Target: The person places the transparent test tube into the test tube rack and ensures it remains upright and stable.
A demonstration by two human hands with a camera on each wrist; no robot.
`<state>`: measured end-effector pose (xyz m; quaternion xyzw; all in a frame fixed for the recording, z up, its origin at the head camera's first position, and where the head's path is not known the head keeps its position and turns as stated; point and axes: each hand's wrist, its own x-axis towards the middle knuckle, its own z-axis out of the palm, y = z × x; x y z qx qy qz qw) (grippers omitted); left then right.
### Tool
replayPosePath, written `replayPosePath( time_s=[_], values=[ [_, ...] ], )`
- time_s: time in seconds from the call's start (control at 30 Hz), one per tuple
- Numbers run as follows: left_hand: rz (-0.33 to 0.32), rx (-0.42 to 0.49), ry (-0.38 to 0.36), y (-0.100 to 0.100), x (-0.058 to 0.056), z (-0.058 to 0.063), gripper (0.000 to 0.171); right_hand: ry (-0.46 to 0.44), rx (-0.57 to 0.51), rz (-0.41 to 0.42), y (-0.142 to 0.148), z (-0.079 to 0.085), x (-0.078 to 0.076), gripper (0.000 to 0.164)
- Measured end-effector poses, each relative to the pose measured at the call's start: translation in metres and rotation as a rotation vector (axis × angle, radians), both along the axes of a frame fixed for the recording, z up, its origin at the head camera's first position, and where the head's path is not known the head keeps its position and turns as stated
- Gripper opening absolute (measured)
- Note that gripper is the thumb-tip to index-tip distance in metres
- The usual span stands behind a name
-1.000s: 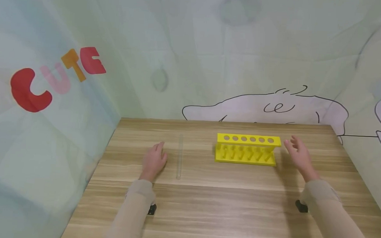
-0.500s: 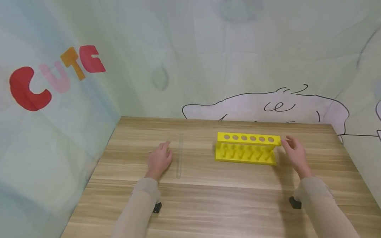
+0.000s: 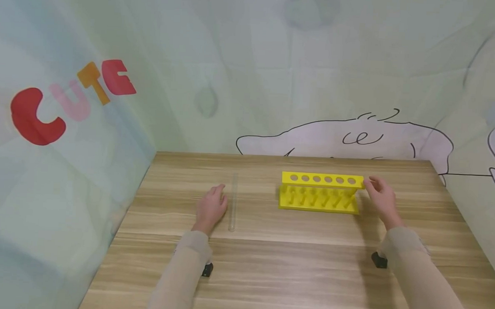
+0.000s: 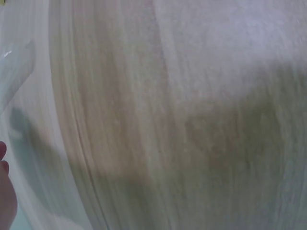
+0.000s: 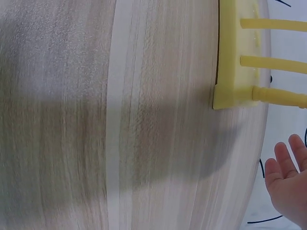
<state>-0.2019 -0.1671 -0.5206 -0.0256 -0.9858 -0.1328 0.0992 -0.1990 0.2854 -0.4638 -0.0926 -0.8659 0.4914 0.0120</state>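
A yellow test tube rack [image 3: 318, 206] stands upright on the table, its top plate pierced by a row of round holes, with pegs on its base. At the rack's right end is my right hand [image 3: 381, 197], its thumb side touching or nearly touching the top plate. Straight fingers [image 5: 284, 160] of that hand show in the right wrist view, beyond the rack's end. Left of the rack, a clear test tube [image 3: 233, 204] lies on the table, pointing away from me. My left hand [image 3: 212, 208] is just left of the tube, fingers relaxed, holding nothing.
The wood-grain table [image 3: 284, 266] runs back to a printed cloth wall [image 3: 251, 71]. Another cloth side [image 3: 63, 188] with coloured letters borders the left edge. Black wrist devices [image 3: 379, 260] sit under both sleeves.
My left hand has moved right, closer to the test tube. My right hand has come left to the rack's end. Rack and tube stay in place.
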Motion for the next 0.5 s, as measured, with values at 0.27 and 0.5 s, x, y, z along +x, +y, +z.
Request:
replayPosePath(
  time_s=[0.27,0.5],
  values=[
    [-0.008,0.025,0.029,0.0044,0.0001,0.0010,0.038,-0.035,-0.035,-0.025,-0.0004,-0.0025,-0.0051,0.062],
    [-0.015,0.037,-0.030,0.0074,-0.0019,0.0044,0.042,-0.039,-0.104,-0.040,-0.0081,0.0030,-0.0077,0.061]
  ],
)
